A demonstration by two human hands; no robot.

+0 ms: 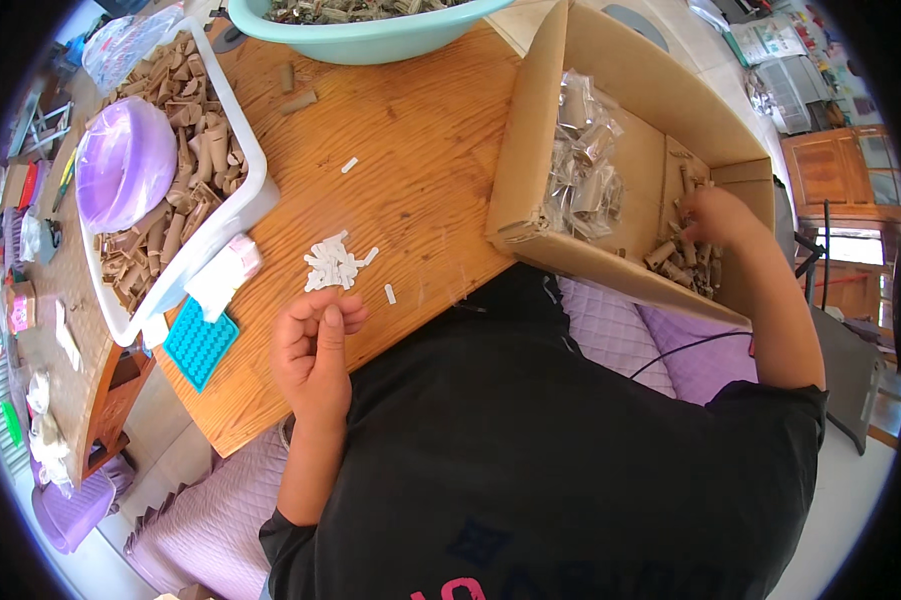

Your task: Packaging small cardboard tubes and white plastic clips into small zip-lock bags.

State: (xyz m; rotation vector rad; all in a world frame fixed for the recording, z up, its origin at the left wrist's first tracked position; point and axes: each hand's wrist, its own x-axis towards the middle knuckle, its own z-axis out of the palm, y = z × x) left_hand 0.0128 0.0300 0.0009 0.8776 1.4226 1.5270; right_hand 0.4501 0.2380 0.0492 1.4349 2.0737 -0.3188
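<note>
My left hand [315,345] is over the near edge of the wooden table, its fingers curled and thumb pressed against them. Anything pinched there is too small to make out. Just beyond it lies a pile of small white strips [332,264], with a few loose ones around it. At the right, my right hand [720,218] reaches into a cardboard box [526,130], over a heap of small brown tubes [682,268]. Its fingertips are partly hidden among the tubes, so its grip is unclear. Clear plastic bags [582,165] with brown pieces lie in the box's left part.
A white bin [255,170] of brown cardboard-like pieces stands at the left, a purple bowl [127,165] on top. Beside it lie a tissue pack [225,275] and a teal textured mat [200,342]. A light-blue basin [370,45] sits at the far edge.
</note>
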